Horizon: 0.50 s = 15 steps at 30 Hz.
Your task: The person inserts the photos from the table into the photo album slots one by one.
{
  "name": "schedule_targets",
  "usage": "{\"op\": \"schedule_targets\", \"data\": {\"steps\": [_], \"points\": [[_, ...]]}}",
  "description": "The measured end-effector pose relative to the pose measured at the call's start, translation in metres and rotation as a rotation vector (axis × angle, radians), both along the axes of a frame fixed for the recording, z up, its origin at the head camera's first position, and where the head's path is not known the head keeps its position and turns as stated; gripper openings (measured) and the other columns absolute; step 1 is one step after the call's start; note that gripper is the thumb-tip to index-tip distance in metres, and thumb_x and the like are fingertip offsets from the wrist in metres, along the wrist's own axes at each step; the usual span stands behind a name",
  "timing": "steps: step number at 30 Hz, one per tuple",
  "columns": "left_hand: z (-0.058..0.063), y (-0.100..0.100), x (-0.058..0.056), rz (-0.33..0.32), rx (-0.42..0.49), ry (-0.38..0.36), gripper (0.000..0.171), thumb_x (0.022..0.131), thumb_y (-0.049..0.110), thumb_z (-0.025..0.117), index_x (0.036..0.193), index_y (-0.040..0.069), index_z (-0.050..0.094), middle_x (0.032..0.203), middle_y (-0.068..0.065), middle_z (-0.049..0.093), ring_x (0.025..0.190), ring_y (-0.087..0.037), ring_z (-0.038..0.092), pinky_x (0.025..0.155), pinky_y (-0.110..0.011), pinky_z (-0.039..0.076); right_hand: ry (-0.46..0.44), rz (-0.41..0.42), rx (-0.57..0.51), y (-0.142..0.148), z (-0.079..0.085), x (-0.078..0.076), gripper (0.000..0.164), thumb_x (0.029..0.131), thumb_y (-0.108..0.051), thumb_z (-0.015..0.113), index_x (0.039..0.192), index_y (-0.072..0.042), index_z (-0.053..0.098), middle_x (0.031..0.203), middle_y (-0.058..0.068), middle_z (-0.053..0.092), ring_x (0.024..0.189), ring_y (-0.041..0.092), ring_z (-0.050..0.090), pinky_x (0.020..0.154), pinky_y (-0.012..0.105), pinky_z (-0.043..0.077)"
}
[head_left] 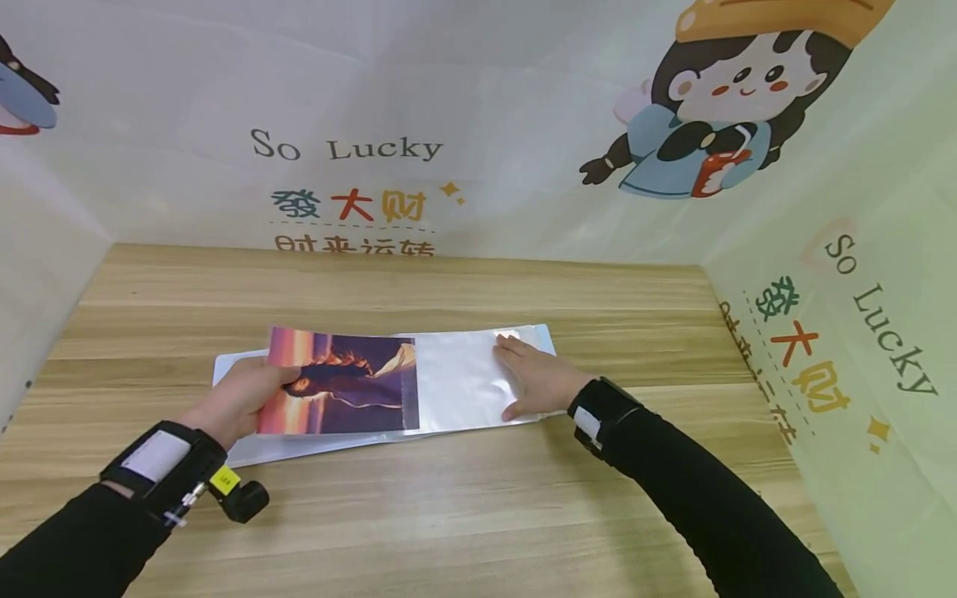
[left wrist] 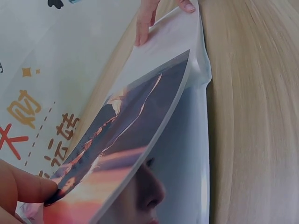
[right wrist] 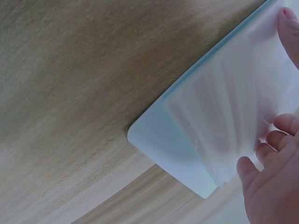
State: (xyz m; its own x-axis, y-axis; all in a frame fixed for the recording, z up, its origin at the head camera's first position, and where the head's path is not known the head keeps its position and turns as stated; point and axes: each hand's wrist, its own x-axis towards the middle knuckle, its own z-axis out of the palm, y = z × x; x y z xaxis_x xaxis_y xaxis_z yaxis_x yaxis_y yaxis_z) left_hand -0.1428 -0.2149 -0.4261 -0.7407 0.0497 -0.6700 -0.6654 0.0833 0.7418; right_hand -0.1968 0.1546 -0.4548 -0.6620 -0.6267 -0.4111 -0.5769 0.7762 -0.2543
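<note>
A glossy photo [head_left: 344, 394] of a figure against an orange and purple sky lies sideways over a pale blue-white album [head_left: 292, 448]. My left hand [head_left: 241, 399] pinches the photo's left end, thumb on top. The photo's right end sits under the edge of a clear plastic sleeve [head_left: 456, 382]. My right hand [head_left: 542, 380] rests on the sleeve's right part with spread fingers. In the left wrist view the photo's near edge is raised, and part of a printed face [left wrist: 145, 186] shows beneath it. In the right wrist view the album's rounded corner [right wrist: 145, 133] extends past the sleeve.
A wood-grain tabletop [head_left: 449, 515] lies around the album. White printed sheets [head_left: 486, 100] with cartoon figures and lettering stand along the back and sides. Both wrists wear black straps, and a small black device [head_left: 245, 501] hangs from the left one.
</note>
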Motion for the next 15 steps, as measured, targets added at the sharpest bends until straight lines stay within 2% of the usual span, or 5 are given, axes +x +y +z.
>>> {"op": "schedule_targets", "data": {"steps": [5,10,15], "points": [[-0.009,0.023,-0.004,0.013,-0.008,0.041,0.047,0.094,0.013,0.041,0.131,-0.013,0.029,0.081,-0.001,0.056,0.067,-0.010,0.059,0.065,-0.030,0.053,0.007,-0.003,-0.002,0.000,-0.001,0.000,0.102,0.073,-0.048,0.071,0.143,0.003,0.018,0.151,0.015,0.007,0.138,0.026,0.007,0.110,0.032,0.011],[-0.018,0.048,-0.009,0.019,-0.008,0.067,0.036,0.093,0.011,0.042,0.121,-0.011,0.040,0.080,-0.001,0.056,0.065,-0.010,0.057,0.062,-0.028,0.052,0.012,0.004,-0.022,-0.001,-0.001,0.002,0.101,0.073,-0.045,0.072,0.142,0.005,0.019,0.150,0.017,0.008,0.137,0.029,0.008,0.110,0.034,0.011],[-0.026,0.075,-0.015,0.025,-0.069,0.089,0.033,0.092,0.009,0.043,0.117,-0.012,0.045,0.084,-0.004,0.053,0.066,-0.011,0.051,0.060,-0.025,0.046,0.011,-0.008,-0.031,-0.001,-0.002,0.002,0.101,0.073,-0.045,0.073,0.142,0.005,0.018,0.151,0.017,0.007,0.138,0.028,0.007,0.110,0.034,0.011]]}}
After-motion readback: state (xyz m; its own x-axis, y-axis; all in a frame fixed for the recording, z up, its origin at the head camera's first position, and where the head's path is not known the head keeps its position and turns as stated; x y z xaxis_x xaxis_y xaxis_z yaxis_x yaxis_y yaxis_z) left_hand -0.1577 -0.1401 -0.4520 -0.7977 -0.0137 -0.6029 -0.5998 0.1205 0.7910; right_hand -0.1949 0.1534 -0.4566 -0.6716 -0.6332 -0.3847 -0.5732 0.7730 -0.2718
